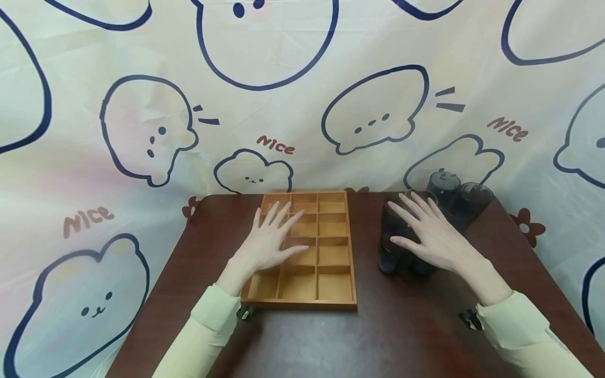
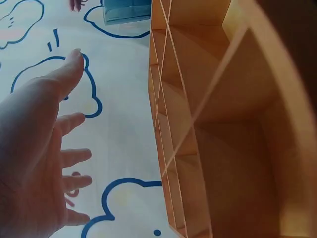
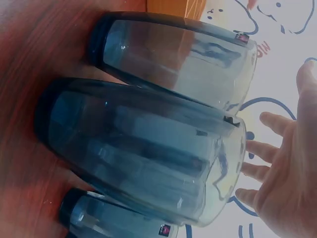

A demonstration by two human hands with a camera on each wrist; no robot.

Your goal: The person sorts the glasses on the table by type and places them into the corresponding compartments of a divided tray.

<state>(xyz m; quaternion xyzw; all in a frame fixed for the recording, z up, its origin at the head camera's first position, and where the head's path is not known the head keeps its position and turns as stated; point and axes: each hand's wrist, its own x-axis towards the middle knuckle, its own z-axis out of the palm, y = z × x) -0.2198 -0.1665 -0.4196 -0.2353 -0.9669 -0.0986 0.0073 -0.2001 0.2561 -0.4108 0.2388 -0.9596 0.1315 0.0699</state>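
Observation:
A wooden box (image 1: 334, 251) with several square compartments lies on the table, their visible parts bare. Over its left side hovers my left hand (image 1: 267, 241), fingers spread and straight, gripping nothing. In the left wrist view, this hand (image 2: 37, 131) is apart from the box's dividers (image 2: 218, 74). To the right stand several tinted blue drinking glasses (image 1: 472, 202), upright and close together. My right hand (image 1: 437, 236), also spread, is above the nearer glasses and partly hides them. In the right wrist view, its fingers are beside the rim of a large glass (image 3: 138, 148).
The dark brown table (image 1: 302, 341) reaches back to a pale cloth (image 1: 302, 115) printed with cartoon shapes. Table surface shows between the box and the glasses. Small black devices sit at both cuffs, the left one (image 1: 244, 313) close to the box's front edge.

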